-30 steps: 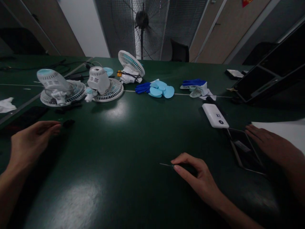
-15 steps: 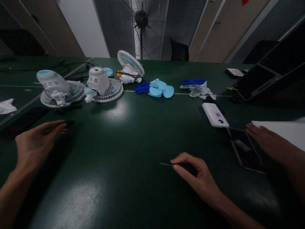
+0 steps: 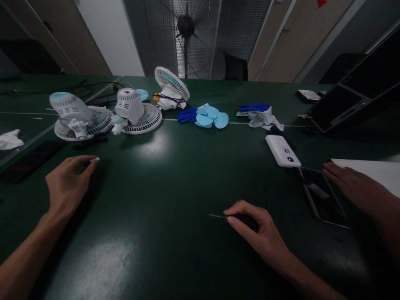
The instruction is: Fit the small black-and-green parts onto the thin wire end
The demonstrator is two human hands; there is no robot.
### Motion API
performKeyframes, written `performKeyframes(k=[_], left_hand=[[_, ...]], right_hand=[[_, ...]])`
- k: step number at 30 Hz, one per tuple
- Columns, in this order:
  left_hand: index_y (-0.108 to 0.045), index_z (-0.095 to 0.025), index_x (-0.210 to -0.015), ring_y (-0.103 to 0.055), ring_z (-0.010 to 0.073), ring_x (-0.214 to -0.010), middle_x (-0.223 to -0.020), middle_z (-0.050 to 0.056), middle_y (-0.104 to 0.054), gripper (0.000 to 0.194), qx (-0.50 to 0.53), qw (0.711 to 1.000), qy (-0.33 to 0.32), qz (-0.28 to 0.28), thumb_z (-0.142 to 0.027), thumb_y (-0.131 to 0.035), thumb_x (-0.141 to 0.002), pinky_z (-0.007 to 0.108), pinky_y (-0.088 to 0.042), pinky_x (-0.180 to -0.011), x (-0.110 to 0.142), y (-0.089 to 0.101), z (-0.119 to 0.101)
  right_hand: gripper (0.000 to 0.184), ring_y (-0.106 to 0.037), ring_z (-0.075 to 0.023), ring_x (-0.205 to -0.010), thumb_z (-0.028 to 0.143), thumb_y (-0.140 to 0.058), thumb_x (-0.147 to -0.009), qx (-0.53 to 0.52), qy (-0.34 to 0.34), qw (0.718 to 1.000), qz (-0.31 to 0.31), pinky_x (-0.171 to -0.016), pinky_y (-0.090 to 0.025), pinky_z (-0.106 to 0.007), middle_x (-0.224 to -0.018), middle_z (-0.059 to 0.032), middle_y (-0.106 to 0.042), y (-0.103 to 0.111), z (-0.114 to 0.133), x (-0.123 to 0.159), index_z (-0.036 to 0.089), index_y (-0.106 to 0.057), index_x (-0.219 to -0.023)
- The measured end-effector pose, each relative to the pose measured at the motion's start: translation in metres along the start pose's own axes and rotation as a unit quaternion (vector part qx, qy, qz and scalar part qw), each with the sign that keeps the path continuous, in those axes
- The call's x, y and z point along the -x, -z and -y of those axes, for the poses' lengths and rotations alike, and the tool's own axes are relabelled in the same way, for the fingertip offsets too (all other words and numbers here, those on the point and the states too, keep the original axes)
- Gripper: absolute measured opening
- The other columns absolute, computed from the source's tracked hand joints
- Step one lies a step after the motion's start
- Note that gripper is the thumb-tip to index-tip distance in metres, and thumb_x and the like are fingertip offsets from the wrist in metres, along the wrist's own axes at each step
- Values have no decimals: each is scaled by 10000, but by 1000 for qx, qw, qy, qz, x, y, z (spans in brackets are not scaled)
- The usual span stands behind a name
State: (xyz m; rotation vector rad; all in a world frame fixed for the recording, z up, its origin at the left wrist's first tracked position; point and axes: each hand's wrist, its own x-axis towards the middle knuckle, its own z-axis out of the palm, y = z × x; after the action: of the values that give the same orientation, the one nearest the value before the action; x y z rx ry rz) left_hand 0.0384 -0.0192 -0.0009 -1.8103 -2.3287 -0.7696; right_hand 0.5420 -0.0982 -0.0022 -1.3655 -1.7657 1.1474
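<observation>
My left hand [image 3: 69,183] is over the left side of the table, thumb and forefinger pinched around a small whitish piece [image 3: 94,159] too little to name. Behind it lie two white desk fans, one [image 3: 73,110] at far left and another [image 3: 129,108] beside it, both resting on their round grilles. My right hand [image 3: 254,229] is closed on a screwdriver [image 3: 246,221]; its dark handle sits in the fingers and the thin shaft points left, just over the tabletop.
A third fan [image 3: 171,89] stands farther back. Blue fan blades [image 3: 211,116] lie by a blue glove [image 3: 186,115], and more gloves [image 3: 258,112] are to the right. A white power bank [image 3: 283,151] and a phone [image 3: 323,196] lie near another person's hand [image 3: 356,185].
My left hand has moved right, and a small whitish piece now shows at its fingertips. My right hand with the screwdriver has stayed in place.
</observation>
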Motion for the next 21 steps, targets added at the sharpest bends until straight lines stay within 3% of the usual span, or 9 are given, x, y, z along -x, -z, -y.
performKeyframes(k=[4, 10, 15, 21], left_hand=[[-707, -161, -1237, -638, 265, -1171, -1300, 83, -672, 482, -37, 998, -26, -30, -541, -542, -989, 348, -469, -1024, -2, 3, 6], [-716, -200, -1266, -710, 232, -1007, -1170, 33, -733, 492, -1, 998, 52, 28, -551, -606, -939, 323, -503, -952, -8, -1, 24], [-730, -199, -1251, -720, 223, -1022, -1119, 37, -755, 467, 5, 996, 84, 10, -515, -627, -923, 303, -502, -944, -11, -5, 31], [-746, -196, -1248, -727, 234, -918, -925, 34, -755, 540, 8, 991, 130, 13, -585, -652, -885, 291, -513, -797, -13, -1, 36]], right_hand=[[126, -751, -233, -950, 344, -682, -989, -1, 0, 1000, 3, -844, -578, -352, -972, -19, -788, 1, 2, 0, 284, -782, -1037], [106, -747, -222, -954, 327, -694, -981, -4, 3, 1000, -1, -843, -576, -337, -972, -11, -782, 1, 4, 0, 286, -781, -1025], [111, -745, -223, -980, 334, -679, -999, -10, 5, 1000, 13, -862, -571, -343, -1000, -15, -784, 1, 3, 1, 281, -768, -1038], [109, -739, -224, -981, 338, -693, -990, -5, 4, 1000, 5, -868, -569, -345, -998, -7, -776, 2, 2, 2, 298, -772, -1052]])
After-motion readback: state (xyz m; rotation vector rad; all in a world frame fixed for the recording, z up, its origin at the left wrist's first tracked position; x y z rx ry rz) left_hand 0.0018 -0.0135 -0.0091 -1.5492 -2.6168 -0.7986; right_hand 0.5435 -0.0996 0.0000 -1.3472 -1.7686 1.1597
